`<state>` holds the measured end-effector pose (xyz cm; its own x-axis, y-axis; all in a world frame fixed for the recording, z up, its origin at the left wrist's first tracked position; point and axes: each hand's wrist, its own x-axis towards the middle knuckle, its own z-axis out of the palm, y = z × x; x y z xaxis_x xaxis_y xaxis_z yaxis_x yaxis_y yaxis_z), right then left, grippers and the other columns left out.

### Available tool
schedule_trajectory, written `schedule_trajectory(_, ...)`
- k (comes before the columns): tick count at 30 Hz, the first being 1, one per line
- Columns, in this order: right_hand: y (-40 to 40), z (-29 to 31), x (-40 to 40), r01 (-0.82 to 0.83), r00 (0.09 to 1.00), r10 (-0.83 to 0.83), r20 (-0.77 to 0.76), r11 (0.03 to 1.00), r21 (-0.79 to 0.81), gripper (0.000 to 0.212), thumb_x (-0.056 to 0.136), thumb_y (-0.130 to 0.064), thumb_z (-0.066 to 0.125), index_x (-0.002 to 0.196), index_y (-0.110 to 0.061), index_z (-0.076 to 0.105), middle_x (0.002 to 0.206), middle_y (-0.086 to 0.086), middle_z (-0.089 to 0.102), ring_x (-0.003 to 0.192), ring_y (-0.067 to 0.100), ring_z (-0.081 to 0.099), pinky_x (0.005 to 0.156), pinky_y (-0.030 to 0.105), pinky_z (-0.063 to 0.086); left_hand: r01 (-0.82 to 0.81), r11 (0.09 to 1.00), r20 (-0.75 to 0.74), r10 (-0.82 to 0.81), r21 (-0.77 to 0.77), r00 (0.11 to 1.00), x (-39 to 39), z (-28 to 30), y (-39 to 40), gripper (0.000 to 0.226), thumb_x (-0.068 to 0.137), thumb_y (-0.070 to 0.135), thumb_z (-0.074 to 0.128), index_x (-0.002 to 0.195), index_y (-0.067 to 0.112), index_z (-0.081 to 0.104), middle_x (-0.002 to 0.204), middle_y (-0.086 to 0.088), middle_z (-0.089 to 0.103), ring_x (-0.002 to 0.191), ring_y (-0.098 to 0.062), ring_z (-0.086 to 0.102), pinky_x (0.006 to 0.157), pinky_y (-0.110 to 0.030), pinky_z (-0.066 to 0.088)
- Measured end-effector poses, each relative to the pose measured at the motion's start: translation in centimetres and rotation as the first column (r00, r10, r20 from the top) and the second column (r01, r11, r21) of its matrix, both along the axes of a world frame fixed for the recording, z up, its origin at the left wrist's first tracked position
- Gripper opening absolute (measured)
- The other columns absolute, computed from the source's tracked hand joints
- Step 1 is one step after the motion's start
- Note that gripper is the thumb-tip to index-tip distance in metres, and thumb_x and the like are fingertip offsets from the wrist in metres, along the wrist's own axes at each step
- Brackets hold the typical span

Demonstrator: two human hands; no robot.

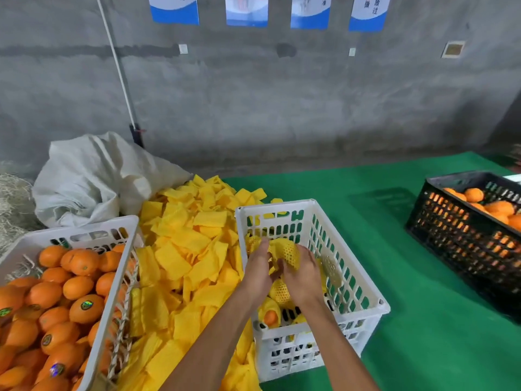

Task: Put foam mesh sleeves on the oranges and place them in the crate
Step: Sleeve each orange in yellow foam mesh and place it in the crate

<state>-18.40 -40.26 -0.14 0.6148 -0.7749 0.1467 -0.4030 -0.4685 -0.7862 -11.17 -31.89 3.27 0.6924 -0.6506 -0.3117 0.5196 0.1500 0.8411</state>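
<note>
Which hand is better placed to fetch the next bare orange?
Left, probably. The left hand is nearer the crate of bare oranges, which sits on that side past the sleeve pile. The right hand would have to cross over. Both hold a sleeved orange over the white crate.

White crate (349, 266) open-topped; both hands occupy its middle. Sleeve pile (191, 249) crowds its left wall; green mat (423, 320) lies bare on its right.

A white sack (93, 179) is slumping against the grey wall (282, 103) ahead of me, four posters (246, 11) are hanging up there, straw (12, 198) is lying far left.
</note>
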Motion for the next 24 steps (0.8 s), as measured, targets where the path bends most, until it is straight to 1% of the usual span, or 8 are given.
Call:
schedule_trajectory(3, -1.0, -0.6, -0.9, -0.114, 0.993, 0.112, -0.048, 0.993, -0.045, 0.037, 0.1, -0.01, 0.059, 0.137, -0.008, 0.059, 0.15, 0.004, 0.052, 0.142, 0.02, 0.046, 0.107, 0.013, 0.029, -0.011, 1.0, 0.106, 0.008, 0.021, 0.994, -0.1, -0.5, -0.5, 0.053, 0.111, 0.038, 0.043, 0.156, 0.011, 0.04, 0.161, -0.004, 0.04, 0.151, -0.023, 0.036, 0.121, -0.046, 0.036)
schedule_trajectory(6, -1.0, -0.5, -0.5, -0.198, 0.98, 0.195, -0.048, 0.979, -0.049, 0.029, 0.101, -0.008, 0.055, 0.126, -0.011, 0.069, 0.149, 0.001, 0.053, 0.139, 0.014, 0.048, 0.112, 0.021, 0.037, -0.056, 0.998, 0.165, 0.057, -0.01, 0.985, 0.7, -0.8, -0.4, 0.027, 0.111, 0.028, 0.046, 0.13, 0.019, 0.061, 0.151, -0.004, 0.053, 0.145, -0.018, 0.044, 0.118, -0.039, 0.039)
schedule_trajectory(8, -0.2, -0.1, 0.4, -0.219, 0.976, 0.219, -0.005, 0.975, -0.043, 0.029, 0.102, -0.009, 0.055, 0.127, -0.013, 0.07, 0.143, -0.001, 0.059, 0.133, 0.012, 0.054, 0.108, 0.022, 0.043, -0.081, 0.996, 0.205, 0.085, -0.028, 0.975, 1.5, -0.7, 0.3, 0.022, 0.11, 0.027, 0.047, 0.124, 0.021, 0.063, 0.144, -0.003, 0.059, 0.142, -0.017, 0.048, 0.117, -0.037, 0.04)
schedule_trajectory(14, 5.4, 0.9, 4.8, -0.378, 0.923, 0.377, 0.081, 0.926, 0.001, 0.024, 0.101, -0.015, 0.059, 0.121, -0.019, 0.071, 0.106, -0.004, 0.074, 0.079, -0.003, 0.063, 0.065, 0.01, 0.044, -0.25, 0.967, 0.417, 0.205, 0.055, 0.885, 4.8, -1.4, 6.1, 0.03, 0.104, 0.026, 0.061, 0.131, 0.015, 0.067, 0.13, -0.001, 0.069, 0.121, -0.013, 0.064, 0.109, -0.04, 0.051)
schedule_trajectory(16, 7.7, 0.9, 6.5, -0.429, 0.901, 0.425, 0.085, 0.903, 0.023, 0.023, 0.101, -0.018, 0.061, 0.122, -0.02, 0.071, 0.109, -0.007, 0.073, 0.082, -0.009, 0.061, 0.069, 0.007, 0.044, -0.299, 0.949, 0.474, 0.22, 0.096, 0.852, 6.2, -1.8, 9.0, 0.033, 0.104, 0.025, 0.062, 0.135, 0.014, 0.065, 0.132, 0.0, 0.068, 0.121, -0.009, 0.064, 0.105, -0.032, 0.053)
schedule_trajectory(19, 11.3, 0.8, 8.7, -0.484, 0.874, 0.479, 0.08, 0.874, 0.047, 0.026, 0.101, -0.018, 0.061, 0.125, -0.018, 0.07, 0.119, -0.006, 0.072, 0.107, 0.005, 0.065, 0.09, 0.017, 0.05, -0.388, 0.904, 0.583, 0.221, 0.178, 0.782, 8.0, -2.1, 14.1, 0.028, 0.104, 0.027, 0.061, 0.13, 0.017, 0.067, 0.126, 0.007, 0.069, 0.115, 0.001, 0.063, 0.09, -0.018, 0.053)
schedule_trajectory(22, 14.9, 0.0, 10.5, -0.546, 0.837, 0.535, 0.119, 0.83, 0.111, 0.024, 0.103, -0.016, 0.057, 0.124, -0.018, 0.069, 0.118, -0.002, 0.073, 0.098, 0.011, 0.07, 0.084, 0.031, 0.057, -0.547, 0.813, 0.645, 0.31, 0.201, 0.698, 9.8, -2.1, 19.8, 0.017, 0.105, 0.018, 0.06, 0.113, 0.01, 0.072, 0.108, -0.002, 0.075, 0.103, -0.017, 0.071, 0.084, -0.029, 0.055)
schedule_trajectory(24, 17.3, -0.6, 11.6, -0.585, 0.811, 0.578, 0.093, 0.802, 0.121, 0.024, 0.104, -0.018, 0.054, 0.125, -0.019, 0.067, 0.118, -0.003, 0.072, 0.096, 0.012, 0.071, 0.081, 0.035, 0.058, -0.637, 0.732, 0.7, 0.323, 0.241, 0.636, 10.7, -1.9, 23.4, 0.016, 0.105, 0.017, 0.059, 0.101, 0.011, 0.073, 0.094, -0.003, 0.074, 0.086, -0.016, 0.069, 0.074, -0.034, 0.053)
